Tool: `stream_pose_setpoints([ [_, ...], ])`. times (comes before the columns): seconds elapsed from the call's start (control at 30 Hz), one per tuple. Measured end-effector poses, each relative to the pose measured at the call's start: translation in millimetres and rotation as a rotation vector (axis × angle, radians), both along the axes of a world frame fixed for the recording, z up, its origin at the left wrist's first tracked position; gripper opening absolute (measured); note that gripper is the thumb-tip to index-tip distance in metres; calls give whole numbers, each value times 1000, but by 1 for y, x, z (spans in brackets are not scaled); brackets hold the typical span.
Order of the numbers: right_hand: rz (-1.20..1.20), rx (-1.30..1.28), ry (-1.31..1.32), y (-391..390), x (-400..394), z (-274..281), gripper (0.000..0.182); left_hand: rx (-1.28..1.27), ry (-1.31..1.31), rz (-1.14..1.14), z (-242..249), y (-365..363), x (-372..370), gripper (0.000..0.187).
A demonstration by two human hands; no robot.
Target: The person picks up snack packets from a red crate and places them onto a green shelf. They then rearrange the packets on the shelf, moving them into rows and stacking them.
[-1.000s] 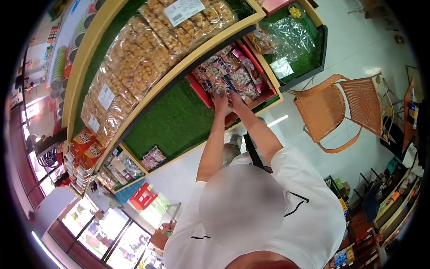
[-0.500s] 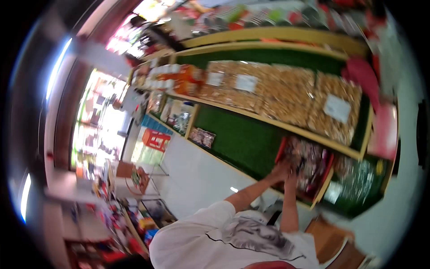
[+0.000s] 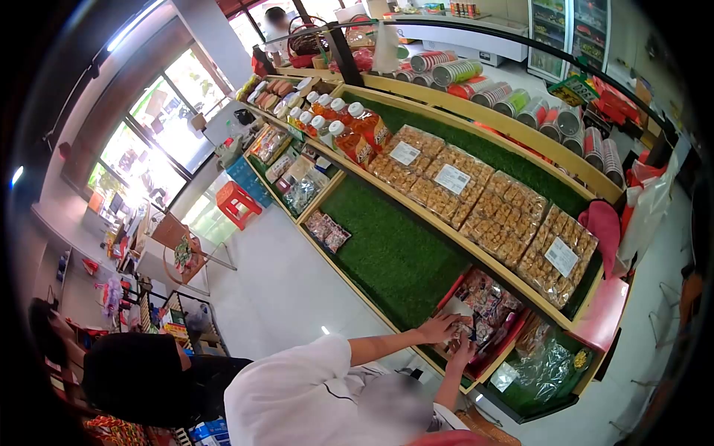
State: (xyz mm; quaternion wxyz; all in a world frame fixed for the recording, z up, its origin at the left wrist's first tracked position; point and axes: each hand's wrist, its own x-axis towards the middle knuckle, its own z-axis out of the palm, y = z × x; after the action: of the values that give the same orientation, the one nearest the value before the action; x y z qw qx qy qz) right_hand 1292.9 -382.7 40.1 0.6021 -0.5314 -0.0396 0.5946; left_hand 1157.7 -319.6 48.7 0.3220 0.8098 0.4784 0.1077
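Observation:
Small printed snack packets (image 3: 487, 297) lie in a red box (image 3: 509, 349) on the lower tier of a display stand. My left hand (image 3: 440, 328) is at the box's near left side, with its fingers closed on a small snack packet (image 3: 462, 327). My right hand (image 3: 461, 354) meets it from below, its fingertips pinching the same packet. Part of the packet is hidden by my fingers.
Bagged crispy snack blocks (image 3: 506, 215) and orange drink bottles (image 3: 357, 134) fill the tier above. Clear plastic packs (image 3: 547, 372) lie right of the box. More packets (image 3: 327, 230) lie farther left on green matting. A person in black (image 3: 141, 379) is at lower left.
The view has turned and sharpened, so the stand sits lower and a person in black shows at left. My hands stay together at the red box, now on a packet at its near side.

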Motion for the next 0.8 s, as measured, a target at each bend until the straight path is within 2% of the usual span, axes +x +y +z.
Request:
stream_pose_setpoints([
  [0.03, 40, 4, 0, -2, -3, 0, 27, -206, -70, 90, 14, 1, -8, 47],
  [0.13, 93, -29, -56, 3, -25, -5, 23, -242, -273, 160, 8, 1, -43, 49],
  [0.23, 210, -88, -147, 10, -62, 7, 23, -335, -298, 313, 27, -11, -85, 44],
  [0.33, 350, -119, -143, 20, -104, 11, 23, -214, -356, 452, 17, -22, -129, 41],
  [0.43, 485, 61, -46, 31, -150, -10, 21, -247, -415, 571, 10, -25, -174, 39],
  [0.47, 535, 49, -4, 32, -166, -8, 23, -136, -476, 607, 5, -29, -187, 38],
  [0.57, 628, 52, -110, 38, -216, -24, 20, -242, -506, 702, 3, -31, -239, 37],
  [0.63, 656, -2, -89, 43, -259, -7, 18, -184, -527, 761, -15, -34, -275, 38],
  [0.7, 768, -59, -136, 48, -288, -29, 18, -200, -536, 828, -16, -45, -311, 37],
  [0.73, 793, -78, -203, 39, -296, -40, 18, -346, -664, 896, -14, -51, -328, 35],
  [0.8, 829, -78, -325, 50, -341, -45, 18, -337, -643, 911, -14, -44, -373, 34],
])
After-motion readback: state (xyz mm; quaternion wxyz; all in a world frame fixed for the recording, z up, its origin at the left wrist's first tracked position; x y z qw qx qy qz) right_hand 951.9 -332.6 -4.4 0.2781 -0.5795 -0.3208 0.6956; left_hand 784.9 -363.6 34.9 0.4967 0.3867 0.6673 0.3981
